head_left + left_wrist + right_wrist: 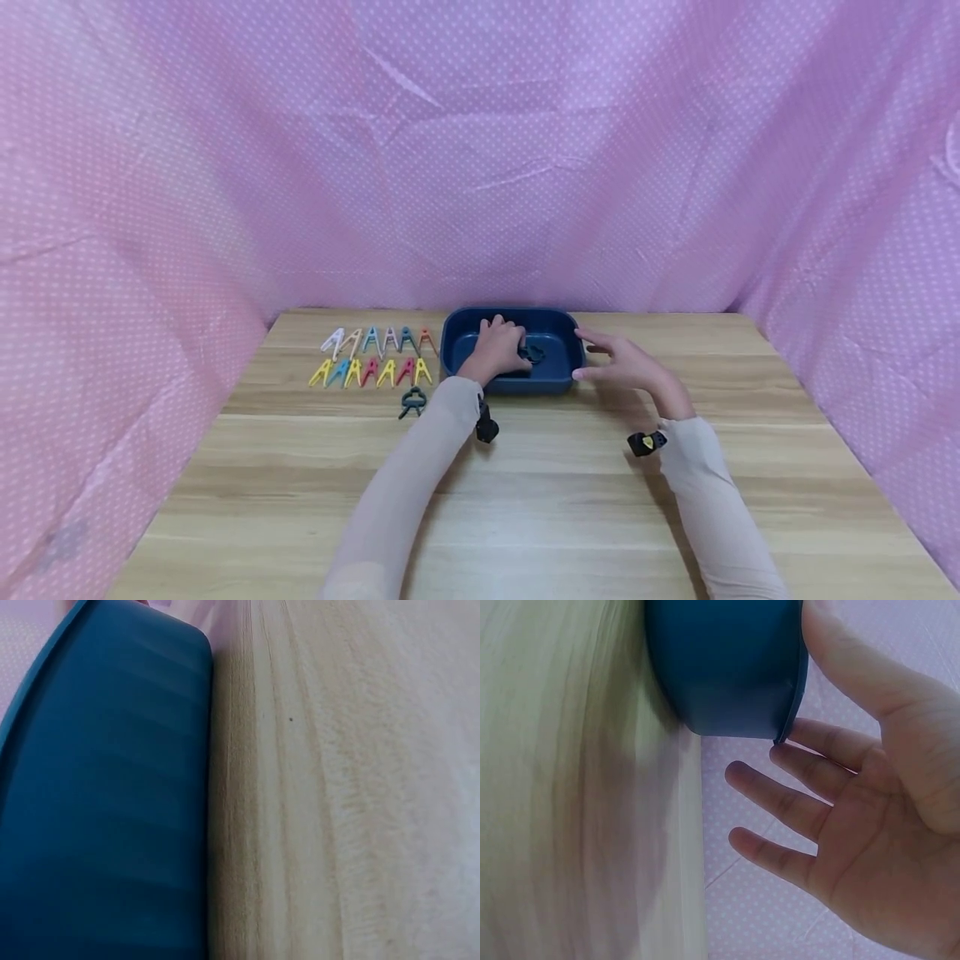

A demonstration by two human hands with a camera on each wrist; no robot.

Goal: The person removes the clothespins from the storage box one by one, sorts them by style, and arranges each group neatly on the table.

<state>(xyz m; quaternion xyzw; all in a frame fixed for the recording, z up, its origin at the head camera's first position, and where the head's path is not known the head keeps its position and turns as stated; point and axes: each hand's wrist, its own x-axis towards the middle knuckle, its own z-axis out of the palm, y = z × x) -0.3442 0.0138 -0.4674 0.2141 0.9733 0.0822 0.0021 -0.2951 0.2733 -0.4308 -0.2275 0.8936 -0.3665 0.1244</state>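
Note:
A dark blue rectangular basin [536, 387] stands near the table's far edge. My left hand [497, 348] reaches down inside it, fingers bent toward the bottom. Beside those fingers lies a dark green clip [534, 353]; whether they grip anything is hidden. The left wrist view shows only the basin's outer wall [112, 787] and the tabletop, no hand. At the basin's right end is my right hand [622, 362], its fingers spread and loosely bent. In the right wrist view, the thumb and some fingertips [780, 752] are at the basin's rim, with the palm free.
Left of the basin, several colourful clothes pegs [370, 372] lie in two rows. A single dark green clip [413, 401] sits in front of them. Pink dotted cloth [480, 167] hangs behind and along both sides of the wooden table [555, 500].

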